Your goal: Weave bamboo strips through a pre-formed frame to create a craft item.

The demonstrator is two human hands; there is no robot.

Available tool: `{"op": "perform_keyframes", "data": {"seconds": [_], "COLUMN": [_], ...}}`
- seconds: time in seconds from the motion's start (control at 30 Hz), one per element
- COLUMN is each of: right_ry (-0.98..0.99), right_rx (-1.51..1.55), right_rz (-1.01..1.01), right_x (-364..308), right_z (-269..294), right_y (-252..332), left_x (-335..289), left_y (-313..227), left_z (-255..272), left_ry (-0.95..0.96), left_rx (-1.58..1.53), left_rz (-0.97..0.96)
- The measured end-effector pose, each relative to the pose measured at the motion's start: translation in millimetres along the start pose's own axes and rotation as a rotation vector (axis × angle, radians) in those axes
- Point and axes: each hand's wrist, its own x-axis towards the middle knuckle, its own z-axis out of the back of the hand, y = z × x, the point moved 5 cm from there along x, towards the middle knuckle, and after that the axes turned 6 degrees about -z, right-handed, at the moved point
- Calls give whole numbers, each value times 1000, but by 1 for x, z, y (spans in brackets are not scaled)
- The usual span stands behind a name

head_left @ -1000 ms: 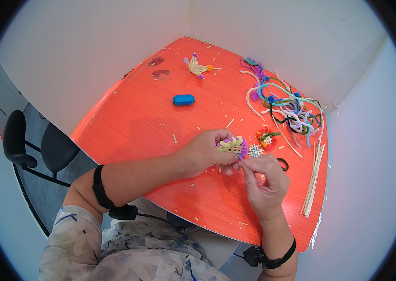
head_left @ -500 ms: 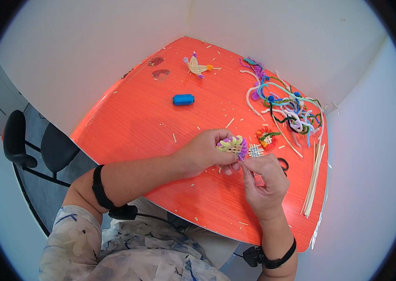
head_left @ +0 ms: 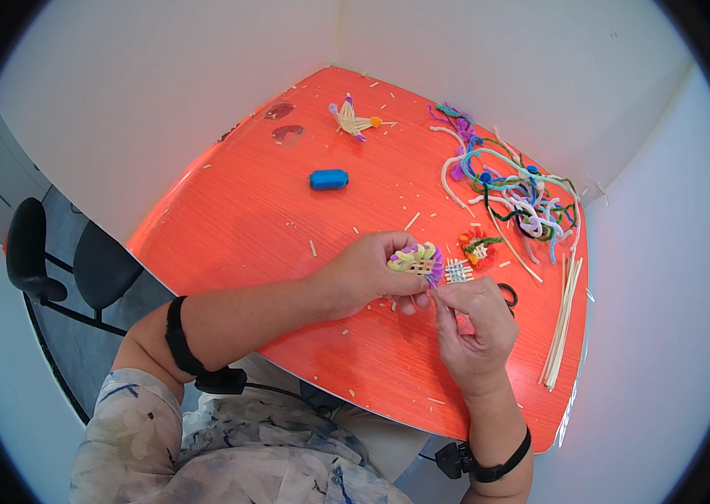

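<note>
A small woven piece (head_left: 419, 262) of pale strips, edged with yellow and purple yarn, is gripped at its left side by my left hand (head_left: 372, 270), thumb on top. At the piece's lower right edge, my right hand (head_left: 474, 323) pinches a thin purple strand (head_left: 433, 286) close to my left fingertips. Its far end is hidden in the fingers. Just beyond my right hand lie a little grid of pale strips (head_left: 458, 270) and a red-orange wreath-like woven piece (head_left: 478, 250) with green on it. Black-handled scissors (head_left: 507, 295) are partly covered by my right hand.
On the red table (head_left: 246, 218), a blue thread spool (head_left: 329, 179) stands beyond my left hand. Farther back is a star-shaped stick piece (head_left: 353, 119). A tangle of coloured yarn (head_left: 515, 189) and a bundle of pale strips (head_left: 563, 323) lie at right. Small offcuts are scattered about.
</note>
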Motion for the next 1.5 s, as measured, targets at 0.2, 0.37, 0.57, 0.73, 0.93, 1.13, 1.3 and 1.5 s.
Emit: {"op": "perform_keyframes", "data": {"seconds": [0.2,0.37,0.57,0.73,0.93,1.13,1.3,1.5], "right_ry": [-7,-11,-6,5,22,44,71,68], "right_rx": [-7,-9,1,-21,-70,-99,-147,-163], "right_rz": [4,7,-7,18,60,54,28,-6], "right_x": [-1,0,0,0,-1,0,-1,0], "right_z": [0,1,1,1,1,1,0,-1], "right_y": [-1,-1,0,0,1,1,-4,-4], "left_x": [0,0,-1,-1,-3,-3,-3,-4], "left_y": [0,0,-1,-1,-4,-4,-6,-4], "left_z": [1,1,0,0,-2,-3,-7,-5], "left_ry": [4,5,2,10,40,67,81,71], "left_rx": [1,-4,-1,-9,45,96,93,119], "left_rz": [11,19,21,18,46,-29,-69,-26]}}
